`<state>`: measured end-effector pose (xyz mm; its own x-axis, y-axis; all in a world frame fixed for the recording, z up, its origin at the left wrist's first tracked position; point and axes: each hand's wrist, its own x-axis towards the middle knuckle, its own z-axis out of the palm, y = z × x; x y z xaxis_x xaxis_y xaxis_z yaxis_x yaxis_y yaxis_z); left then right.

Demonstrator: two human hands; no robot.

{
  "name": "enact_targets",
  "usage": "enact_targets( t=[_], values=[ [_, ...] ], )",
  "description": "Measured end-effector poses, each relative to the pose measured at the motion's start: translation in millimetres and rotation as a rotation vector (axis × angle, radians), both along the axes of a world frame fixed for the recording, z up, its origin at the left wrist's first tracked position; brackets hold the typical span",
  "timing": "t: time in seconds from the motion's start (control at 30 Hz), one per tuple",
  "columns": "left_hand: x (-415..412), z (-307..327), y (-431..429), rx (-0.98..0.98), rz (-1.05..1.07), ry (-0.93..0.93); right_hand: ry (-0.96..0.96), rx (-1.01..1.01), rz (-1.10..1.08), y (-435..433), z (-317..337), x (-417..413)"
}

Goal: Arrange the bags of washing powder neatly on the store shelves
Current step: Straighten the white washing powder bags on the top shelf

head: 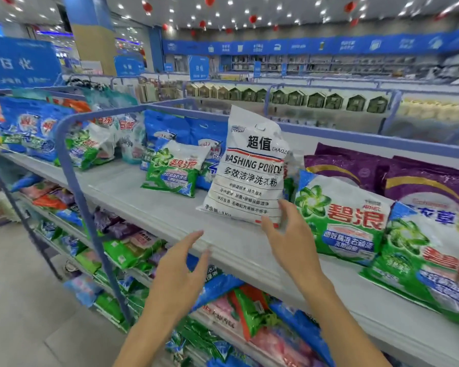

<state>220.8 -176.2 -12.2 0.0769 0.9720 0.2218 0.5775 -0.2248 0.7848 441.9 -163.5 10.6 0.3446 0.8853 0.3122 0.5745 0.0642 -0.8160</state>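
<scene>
A white bag of washing powder (252,168) stands upright on the top shelf (143,197), leaning back slightly. My right hand (289,234) is at the bag's lower right corner with fingers spread and relaxed, the thumb touching the bottom edge. Below and left of the bag, my left hand (180,263) hovers over the shelf's front edge, fingers straight and holding nothing. A green and white bag (176,170) leans just left of the white bag. Two more green and white bags (345,221) lie to its right, in front of purple bags (419,186).
Blue, green and white bags (43,131) crowd the far left of the top shelf behind a blue rail (72,165). Lower shelves (133,250) hold mixed bags in loose piles. The aisle floor (16,300) lies to the left.
</scene>
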Motion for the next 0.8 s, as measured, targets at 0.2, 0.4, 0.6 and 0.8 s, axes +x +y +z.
enact_targets(
  t=[0.2,0.4,0.6,0.8],
  values=[
    [16,31,131,0.06,-0.179,0.008,0.058,-0.033,-0.134,89,14,6],
    [45,50,234,-0.132,-0.316,-0.073,0.353,-0.107,-0.142,137,21,14],
    [62,35,282,-0.306,-0.367,-0.326,0.624,-0.005,-0.145,146,11,16],
    [60,50,272,-0.332,-0.425,-0.594,0.767,0.161,-0.248,129,24,1]
  ],
)
